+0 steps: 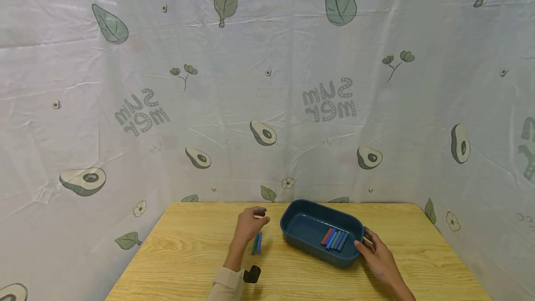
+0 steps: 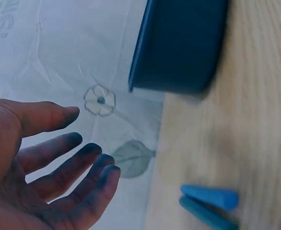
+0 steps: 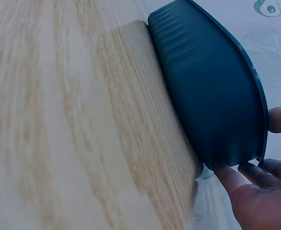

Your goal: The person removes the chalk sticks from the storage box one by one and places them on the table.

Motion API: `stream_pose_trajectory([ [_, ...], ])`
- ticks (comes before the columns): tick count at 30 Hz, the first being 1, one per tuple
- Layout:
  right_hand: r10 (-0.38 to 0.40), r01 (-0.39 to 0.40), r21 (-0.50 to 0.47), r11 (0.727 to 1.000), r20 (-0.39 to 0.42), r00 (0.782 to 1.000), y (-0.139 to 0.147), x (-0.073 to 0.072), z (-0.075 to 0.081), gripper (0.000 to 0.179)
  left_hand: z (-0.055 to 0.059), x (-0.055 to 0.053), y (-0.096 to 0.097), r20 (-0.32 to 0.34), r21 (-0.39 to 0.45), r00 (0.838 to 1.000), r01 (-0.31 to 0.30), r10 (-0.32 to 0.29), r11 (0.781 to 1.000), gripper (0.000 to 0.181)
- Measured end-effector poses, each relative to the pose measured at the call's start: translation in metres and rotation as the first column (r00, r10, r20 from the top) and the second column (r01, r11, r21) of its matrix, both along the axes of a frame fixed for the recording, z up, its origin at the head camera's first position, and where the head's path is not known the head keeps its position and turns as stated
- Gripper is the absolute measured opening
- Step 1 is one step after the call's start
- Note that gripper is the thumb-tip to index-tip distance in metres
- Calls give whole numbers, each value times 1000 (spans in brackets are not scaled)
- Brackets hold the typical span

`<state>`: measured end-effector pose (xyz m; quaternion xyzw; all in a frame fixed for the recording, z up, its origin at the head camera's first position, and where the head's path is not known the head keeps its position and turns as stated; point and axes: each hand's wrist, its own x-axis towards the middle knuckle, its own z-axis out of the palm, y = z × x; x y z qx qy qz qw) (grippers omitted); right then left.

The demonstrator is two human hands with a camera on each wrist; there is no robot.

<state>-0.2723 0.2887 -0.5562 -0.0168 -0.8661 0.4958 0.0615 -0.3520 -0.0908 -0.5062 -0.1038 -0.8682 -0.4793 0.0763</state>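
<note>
A dark blue rectangular plastic basin (image 1: 303, 246) sits on the table, its right end held by my right hand (image 1: 379, 261). The thumb lies at the rim while the other fingers bend against the outer wall, as the right wrist view shows of the basin (image 3: 212, 91). Inside lie a red chalk-like stick (image 1: 326, 236) and several blue and green ones (image 1: 336, 239), side by side. My left hand (image 1: 250, 223) hovers left of the basin, fingers loosely bent and holding nothing. Just beside it on the table are a blue stick (image 2: 210, 195) and a teal stick (image 2: 207, 213).
The wooden table (image 1: 184, 250) backs onto a pale curtain (image 1: 234, 106) printed with leaves and avocados, which also hangs at both sides. A small black device (image 1: 252, 274) is on the left wrist.
</note>
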Motion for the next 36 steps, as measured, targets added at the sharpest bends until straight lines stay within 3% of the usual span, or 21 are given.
stream_pose_trajectory([
  [10, -3, 3, 1, 1000, 11, 1000, 0, 1, -1, 77, 12, -11, 34, -78, 4, 995, 61, -60, 998, 32],
  [18, -9, 9, -12, 1000, 10, 1000, -1, 1, 0, 76, 15, -16, 59, -72, 14, 994, 79, -77, 997, 34],
  [25, -19, 19, -12, 1000, 17, 1000, -1, 0, -1, 76, 15, -20, 75, -86, -36, 993, 83, -86, 996, 37],
  [36, 9, -7, -39, 999, 64, 998, 0, 0, 0, 80, 7, -20, 98, 66, 120, 982, 167, -176, 979, 43],
])
